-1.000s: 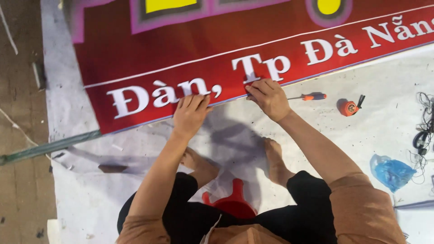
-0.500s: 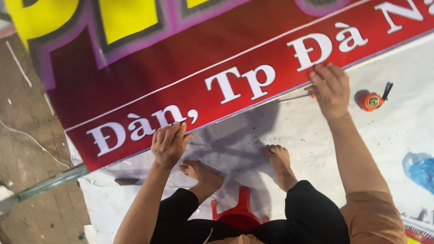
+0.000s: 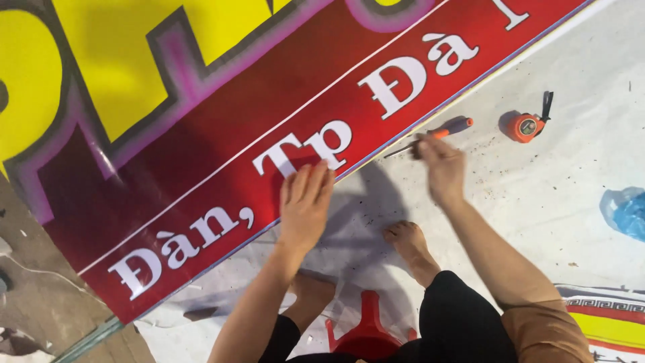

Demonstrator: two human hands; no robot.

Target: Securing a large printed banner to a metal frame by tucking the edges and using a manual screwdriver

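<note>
We see a big red banner (image 3: pixel 222 195) with white lettering and yellow shapes lying on a white sheet (image 3: pixel 564 195) on the floor, and the work runs along the banner's lower edge, which crosses the view on a slant from lower left to upper right. The left hand (image 3: pixel 304 202) lies flat on the banner just inside that edge, fingers (image 3: pixel 308 183) stretched out and close together, pressing down and holding nothing. The right hand (image 3: pixel 440 165) sits at the edge a little farther up, blurred, fingers curled at the tip end of a screwdriver (image 3: pixel 437 133) with an orange-and-dark handle; we cannot tell for sure how firmly it grips the tool or whether it only touches it. We judge the job is midway: the edge from the lower left corner up to the hands looks flat and settled, and the stretch beyond the right hand toward the upper right remains to be handled, though we cannot make out any fixings along either part. Counts: one banner, one screwdriver, one orange tape measure (image 3: pixel 527 126) lying apart on the sheet to the right, one blue plastic bag (image 3: pixel 628 212) at the right border, one red plastic stool (image 3: pixel 368 333) under the person, two bare feet (image 3: pixel 406 236) on the sheet, two hands, one strip of another printed banner (image 3: pixel 608 323) at lower right.
</note>
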